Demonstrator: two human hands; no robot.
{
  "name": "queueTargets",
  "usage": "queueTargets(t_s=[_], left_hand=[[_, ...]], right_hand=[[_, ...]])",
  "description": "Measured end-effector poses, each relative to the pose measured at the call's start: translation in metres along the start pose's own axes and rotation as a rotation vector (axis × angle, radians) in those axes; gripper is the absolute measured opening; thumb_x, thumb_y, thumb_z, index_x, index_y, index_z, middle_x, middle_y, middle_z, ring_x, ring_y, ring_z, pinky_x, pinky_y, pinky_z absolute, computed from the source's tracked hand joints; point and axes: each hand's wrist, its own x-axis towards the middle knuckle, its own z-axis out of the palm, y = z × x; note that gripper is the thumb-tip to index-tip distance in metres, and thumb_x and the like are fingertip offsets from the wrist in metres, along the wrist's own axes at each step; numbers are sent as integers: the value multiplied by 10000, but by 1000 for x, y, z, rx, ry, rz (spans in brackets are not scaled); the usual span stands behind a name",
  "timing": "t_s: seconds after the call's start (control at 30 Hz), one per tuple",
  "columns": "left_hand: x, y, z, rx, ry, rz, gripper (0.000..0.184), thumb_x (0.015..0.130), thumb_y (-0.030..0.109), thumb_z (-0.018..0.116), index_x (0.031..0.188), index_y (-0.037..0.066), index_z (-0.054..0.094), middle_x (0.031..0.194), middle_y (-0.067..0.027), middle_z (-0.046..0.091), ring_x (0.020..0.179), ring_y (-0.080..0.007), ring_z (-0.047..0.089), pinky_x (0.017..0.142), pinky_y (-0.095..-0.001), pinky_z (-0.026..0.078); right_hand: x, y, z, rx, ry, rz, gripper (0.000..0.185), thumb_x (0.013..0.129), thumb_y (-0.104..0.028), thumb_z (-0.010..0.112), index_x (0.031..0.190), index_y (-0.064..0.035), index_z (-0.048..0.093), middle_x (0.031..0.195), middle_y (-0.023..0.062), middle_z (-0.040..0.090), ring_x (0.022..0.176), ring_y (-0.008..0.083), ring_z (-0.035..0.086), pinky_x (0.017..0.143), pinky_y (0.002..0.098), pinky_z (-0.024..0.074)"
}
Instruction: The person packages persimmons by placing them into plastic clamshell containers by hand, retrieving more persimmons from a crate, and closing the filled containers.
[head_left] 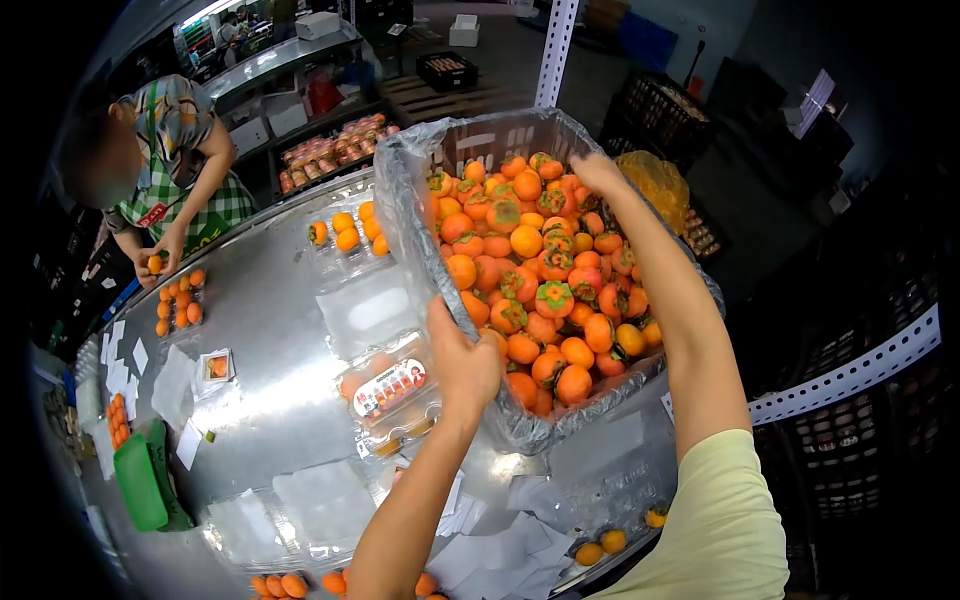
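Observation:
A large crate (405,200) lined with clear plastic film rests on the metal table, heaped with orange persimmons (525,240), several with green leafy tops. My left hand (466,362) grips the crate's near left wall, its fingers over the edge beside the fruit. At the far right rim, my right hand (600,174) is closed on the crate edge, with its fingertips partly hidden. Just left of my left hand is a closed clear clamshell box (390,388) with a printed label and fruit inside.
Across the metal table (270,330), a co-worker (180,170) in a green checked apron holds a fruit above a filled tray (180,302). A green basket (145,475) lies at left. Paper sheets (510,555) are near me. A white perforated post (556,55) rises behind the crate.

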Motion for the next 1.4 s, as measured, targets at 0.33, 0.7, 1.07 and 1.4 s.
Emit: queueTargets(t_s=[0.33,0.7,1.07,1.4], left_hand=[[3,-4,1,-49,14,97,517,695,-30,521,1201,-18,418,1106,-193,506,1053,-317,504,943,-370,381],[3,0,2,-52,-6,6,525,692,-21,525,1205,-18,417,1116,-207,501,1065,-336,504,947,-377,378],[4,-4,0,36,13,46,517,696,15,538,1200,2,425,1096,-208,518,1052,-354,519,926,-403,395],[-9,2,-10,72,24,57,593,761,153,653,1282,27,401,1226,-210,474,1009,-324,551,860,-396,447]], right_hand=[[4,-49,37,-266,-88,285,799,835,-658,408,1354,-51,427,1377,146,456,1258,284,453,1006,431,381],[37,-78,64,628,-440,120,857,818,-603,551,1450,-109,250,1426,193,337,1224,292,459,897,374,514],[-27,-72,-2,255,-64,-382,563,838,-394,599,1210,26,549,1122,191,622,951,284,636,813,389,502],[-190,-37,-8,-287,-492,-356,432,868,-388,523,1113,-41,602,1094,171,619,1009,322,588,877,429,445]])
